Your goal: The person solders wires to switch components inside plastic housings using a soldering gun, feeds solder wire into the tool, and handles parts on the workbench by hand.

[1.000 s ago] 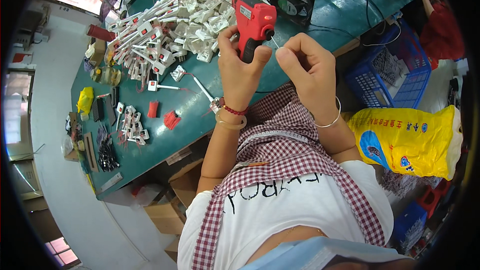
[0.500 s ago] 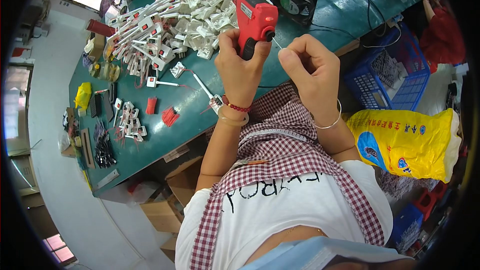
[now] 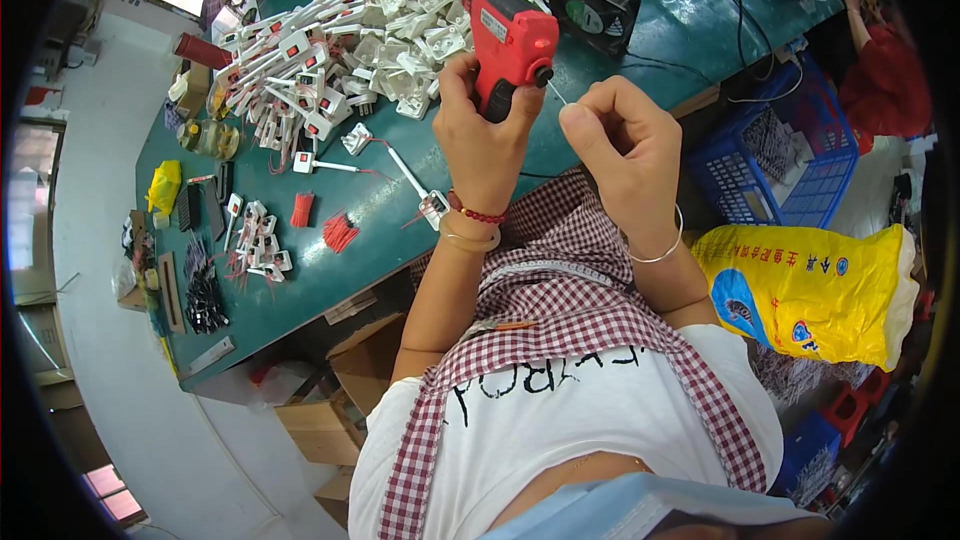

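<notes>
My left hand (image 3: 478,125) is wrapped round the grip of a red and black soldering gun (image 3: 500,35), held up over the bench with its thin tip pointing away to the far left. From the knob at the gun's near end runs a short length of thin silvery solder wire (image 3: 557,92). My right hand (image 3: 628,145) pinches this wire between thumb and forefinger, just right of the gun. Beyond the gun lies a big heap of white plastic plug pieces (image 3: 400,15), several with red switches. A white plug piece with red wires (image 3: 432,205) lies beside my left wrist.
A black fan (image 3: 592,8) stands on the green bench (image 3: 690,10) at the far right. Bundles of red wires (image 3: 341,232) and black wires (image 3: 205,290) lie at the left. A blue basket (image 3: 745,175) and a yellow sack (image 3: 800,290) are on the right. Another person in red (image 3: 885,80) is at the far right.
Hardly anything differs. The view has shifted slightly, and both hands keep the same hold on the soldering gun and the wire.
</notes>
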Available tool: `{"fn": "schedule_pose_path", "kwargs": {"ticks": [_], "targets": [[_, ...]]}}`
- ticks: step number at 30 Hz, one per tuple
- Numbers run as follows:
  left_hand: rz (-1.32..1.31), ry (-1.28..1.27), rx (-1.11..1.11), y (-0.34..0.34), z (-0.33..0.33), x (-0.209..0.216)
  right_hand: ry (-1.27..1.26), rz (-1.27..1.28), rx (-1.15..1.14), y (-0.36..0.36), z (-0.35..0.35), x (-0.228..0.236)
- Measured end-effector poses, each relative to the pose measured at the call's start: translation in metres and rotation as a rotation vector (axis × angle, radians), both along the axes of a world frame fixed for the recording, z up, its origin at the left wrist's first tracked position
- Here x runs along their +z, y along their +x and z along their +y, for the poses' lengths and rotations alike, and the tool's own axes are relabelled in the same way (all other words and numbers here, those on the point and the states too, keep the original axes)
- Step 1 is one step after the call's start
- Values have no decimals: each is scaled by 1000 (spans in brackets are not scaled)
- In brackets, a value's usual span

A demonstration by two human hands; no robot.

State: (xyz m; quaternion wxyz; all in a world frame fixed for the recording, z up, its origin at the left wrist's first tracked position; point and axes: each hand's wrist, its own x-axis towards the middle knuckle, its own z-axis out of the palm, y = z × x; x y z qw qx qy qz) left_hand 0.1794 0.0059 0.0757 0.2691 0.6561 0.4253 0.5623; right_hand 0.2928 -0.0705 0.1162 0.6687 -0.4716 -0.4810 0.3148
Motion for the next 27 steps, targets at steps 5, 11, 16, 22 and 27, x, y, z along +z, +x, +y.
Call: {"fn": "schedule_pose_path", "kwargs": {"ticks": [5, 11, 16, 22, 27], "targets": [[38, -37, 41, 2, -2, 1, -1, -17, 1, 0, 1, 0], [91, -76, 53, -1, -5, 2, 22, -28, -8, 1, 1, -3], [81, 66, 69, 2, -4, 4, -8, -24, -12, 2, -4, -5], [95, 13, 56, -2, -5, -2, 1, 3, -16, 1, -7, -5], [61, 82, 63, 0, -2, 2, 7, 17, -17, -1, -8, -5]]}}
